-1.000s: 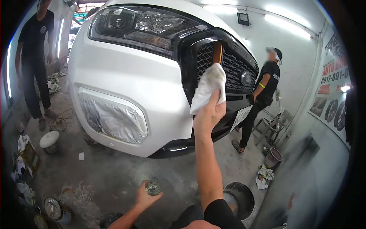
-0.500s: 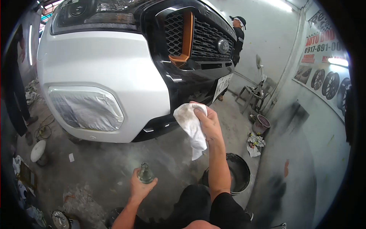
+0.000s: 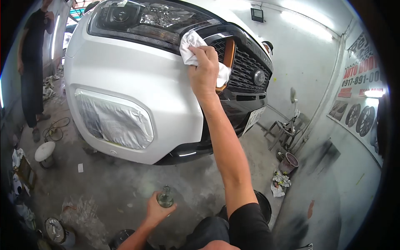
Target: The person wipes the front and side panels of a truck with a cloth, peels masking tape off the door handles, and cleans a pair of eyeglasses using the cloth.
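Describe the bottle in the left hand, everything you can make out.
The bottle is see-through with a faint green tint and looks like glass. Its rounded body narrows to a short neck, with no cap that I can see. It is roughly upright, mouth up, gripped around the body by the person's left hand and held over the grey floor. Nothing else appears to touch it. Whether it holds liquid is hard to tell.
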Demonstrator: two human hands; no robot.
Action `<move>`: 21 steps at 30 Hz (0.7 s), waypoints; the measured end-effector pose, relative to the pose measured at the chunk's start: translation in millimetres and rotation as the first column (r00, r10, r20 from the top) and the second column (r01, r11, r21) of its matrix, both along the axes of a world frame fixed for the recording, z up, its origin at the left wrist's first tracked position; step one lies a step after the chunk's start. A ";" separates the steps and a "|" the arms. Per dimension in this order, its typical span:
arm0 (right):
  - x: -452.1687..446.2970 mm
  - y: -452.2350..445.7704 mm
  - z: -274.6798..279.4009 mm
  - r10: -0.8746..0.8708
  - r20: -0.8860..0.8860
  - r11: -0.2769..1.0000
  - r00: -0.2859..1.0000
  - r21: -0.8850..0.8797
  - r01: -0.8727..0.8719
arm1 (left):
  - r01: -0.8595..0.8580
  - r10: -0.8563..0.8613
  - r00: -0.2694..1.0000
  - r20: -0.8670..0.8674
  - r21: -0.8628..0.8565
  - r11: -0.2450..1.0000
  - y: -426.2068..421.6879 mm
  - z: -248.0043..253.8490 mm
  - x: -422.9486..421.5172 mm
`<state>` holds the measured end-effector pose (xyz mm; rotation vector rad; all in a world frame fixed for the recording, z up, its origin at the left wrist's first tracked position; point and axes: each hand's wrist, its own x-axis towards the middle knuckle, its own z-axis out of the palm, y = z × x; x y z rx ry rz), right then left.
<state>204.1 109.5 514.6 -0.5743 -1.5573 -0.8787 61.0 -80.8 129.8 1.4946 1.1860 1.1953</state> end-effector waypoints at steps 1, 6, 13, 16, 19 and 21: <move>-1.7 1.6 0.0 -0.020 -0.021 1.000 1.000 -0.011 0.020 | 0.001 -0.001 1.000 0.009 -0.019 1.000 -4.6 8.7 -2.6; -5.6 -2.9 0.4 -0.232 0.081 0.973 0.969 0.024 0.231 | 0.018 -0.017 0.999 0.042 -0.014 1.000 -0.3 -0.2 -11.2; -11.1 11.4 9.1 -0.245 0.092 0.965 0.965 0.117 0.233 | 0.050 -0.040 0.997 0.071 -0.144 0.988 -0.2 3.6 -5.4; -6.3 4.7 1.9 -0.274 0.191 0.962 0.943 0.062 0.267 | 0.053 -0.050 0.998 0.030 -0.111 0.992 5.4 -8.1 -1.8; -13.8 16.7 22.4 -0.282 0.121 0.954 0.952 0.140 0.265 | 0.043 -0.039 0.999 0.035 -0.128 0.991 3.5 -5.3 -0.4; -15.9 18.7 25.0 -0.291 0.102 0.949 0.951 0.154 0.274 | 0.040 -0.033 0.998 0.053 -0.144 0.989 2.1 3.2 -2.5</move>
